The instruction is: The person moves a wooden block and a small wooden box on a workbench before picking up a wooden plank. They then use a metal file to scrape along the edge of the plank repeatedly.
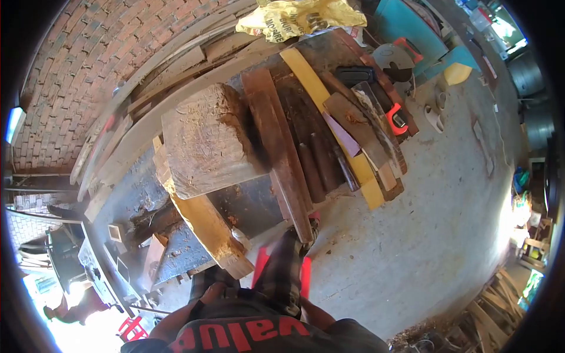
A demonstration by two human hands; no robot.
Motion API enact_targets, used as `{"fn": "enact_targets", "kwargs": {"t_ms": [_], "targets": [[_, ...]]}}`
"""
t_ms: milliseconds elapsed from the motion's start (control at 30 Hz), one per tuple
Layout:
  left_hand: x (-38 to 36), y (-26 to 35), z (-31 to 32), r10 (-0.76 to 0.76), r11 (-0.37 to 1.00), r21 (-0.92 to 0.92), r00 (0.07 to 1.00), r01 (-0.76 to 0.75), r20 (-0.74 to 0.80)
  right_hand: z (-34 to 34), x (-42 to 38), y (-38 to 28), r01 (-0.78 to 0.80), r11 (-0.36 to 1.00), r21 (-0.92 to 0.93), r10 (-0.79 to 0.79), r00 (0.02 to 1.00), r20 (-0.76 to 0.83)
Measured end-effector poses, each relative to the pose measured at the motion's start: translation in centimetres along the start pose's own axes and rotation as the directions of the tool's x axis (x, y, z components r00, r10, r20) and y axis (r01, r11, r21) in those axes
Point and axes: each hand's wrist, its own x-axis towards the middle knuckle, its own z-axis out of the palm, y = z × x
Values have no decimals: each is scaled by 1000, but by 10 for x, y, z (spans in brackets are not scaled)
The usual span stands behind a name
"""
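My left hand (213, 292) lies on my thigh near my lap, its fingers resting on the dark trousers and nothing visible in them. At my right hip the right forearm (316, 315) shows, but that hand's fingers are hidden against my side. In front of my knees a thick rough-sawn wood block (203, 138) sits on a low worktable (253, 200). A long brown beam (276, 141) lies along its right side. Nearest my left hand is a yellowish wood slab (209, 229) that slants over the table's near edge.
Right of the beam lie several dark rod-like handles (310, 167), a yellow board (332, 115), short planks (356, 126) and a red-handled tool (395, 119). A yellow sack (300, 19) and stacked boards (176, 70) line the brick wall. Sandals (434, 117) stand on the concrete floor (424, 217).
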Motion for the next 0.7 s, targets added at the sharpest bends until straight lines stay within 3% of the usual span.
{"fn": "enact_targets", "kwargs": {"t_ms": [200, 233, 300, 333, 400, 533, 600, 633, 667, 700], "targets": [[0, -14, 1, -192, 958, 228, 980, 176, 49, 8, -23, -7, 26, 998, 57, -26, 1000, 3], [-14, 5, -15, -208, 958, 208, 977, 196, 38, 5, -26, -7, 38, 998, 56, -38, 999, 3], [-61, 82, -60, -330, 844, 342, 903, 413, -275, -2, -32, -1, 57, 997, 43, -57, 998, 2], [-75, 68, -50, -349, 846, 317, 895, 429, -278, -5, -32, -1, 66, 997, 36, -66, 998, -2], [-107, 25, -28, -577, 737, 200, 755, 646, -311, -17, -27, -3, 79, 997, 22, -78, 997, -20], [-130, -16, -16, -668, 742, -86, 723, 664, -178, -94, -19, 32, 154, 988, -7, -154, 984, -94], [-145, -50, 20, -365, 928, 29, 921, 372, -138, -116, -28, 8, 190, 980, -57, -195, 975, -105], [-147, 15, -26, -601, 778, -197, 798, 596, 41, -127, -59, -44, 141, 988, -61, -145, 987, -72], [-143, 17, -28, -612, 763, -238, 790, 602, 36, -130, -73, -76, 96, 993, -65, -98, 995, -35], [-148, 18, -24, -522, 831, -160, 846, 533, 108, -130, -58, -56, 246, 941, -232, -249, 968, 16]]}}
